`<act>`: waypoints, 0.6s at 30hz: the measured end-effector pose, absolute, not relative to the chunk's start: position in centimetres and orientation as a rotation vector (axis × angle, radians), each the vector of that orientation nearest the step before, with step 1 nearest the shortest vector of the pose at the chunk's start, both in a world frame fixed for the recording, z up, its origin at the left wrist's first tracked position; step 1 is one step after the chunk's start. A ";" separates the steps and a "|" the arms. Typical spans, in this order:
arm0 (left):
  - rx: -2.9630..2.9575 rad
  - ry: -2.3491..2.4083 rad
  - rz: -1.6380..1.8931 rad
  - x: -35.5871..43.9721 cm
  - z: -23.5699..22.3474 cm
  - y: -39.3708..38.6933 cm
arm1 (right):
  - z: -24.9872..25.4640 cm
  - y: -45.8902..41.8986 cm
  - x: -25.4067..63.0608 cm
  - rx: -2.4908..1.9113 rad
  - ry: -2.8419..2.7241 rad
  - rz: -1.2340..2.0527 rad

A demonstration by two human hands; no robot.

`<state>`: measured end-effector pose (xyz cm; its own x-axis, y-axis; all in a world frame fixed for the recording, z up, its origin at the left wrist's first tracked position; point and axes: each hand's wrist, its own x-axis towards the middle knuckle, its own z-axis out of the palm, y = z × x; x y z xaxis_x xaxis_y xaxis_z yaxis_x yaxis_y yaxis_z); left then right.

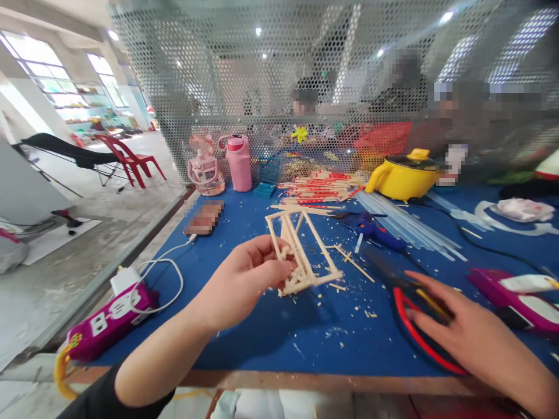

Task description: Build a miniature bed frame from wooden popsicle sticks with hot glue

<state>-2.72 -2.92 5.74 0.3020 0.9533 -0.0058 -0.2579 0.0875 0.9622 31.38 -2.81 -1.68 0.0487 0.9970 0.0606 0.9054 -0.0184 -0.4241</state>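
A small open frame of pale wooden sticks is pinched between the thumb and fingers of my left hand, tilted above the blue table. Some of its sticks are hidden behind my fingers. At the right, my right hand is closed around the red and black handles of what look like pliers, their dark jaws pointing up and left. Motion smears the tool, so its exact kind is hard to make out. A blue glue gun lies just beyond it, and short stick pieces lie between my hands.
Red-marked sticks are piled at the back beside clear glue sticks. A yellow pot, pink bottles and a perforated metal screen stand behind. Purple power strips and a phone flank the work area.
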 end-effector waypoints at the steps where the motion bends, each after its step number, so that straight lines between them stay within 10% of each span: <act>1: 1.084 0.812 1.091 -2.7 5.5 -2.7 | -1.5 -3.2 31.2 -1.981 -1.828 0.399; 18: 0.839 0.876 1.241 -1.1 4.6 -4.7 | 7.6 -0.4 22.3 -0.921 -2.492 -0.384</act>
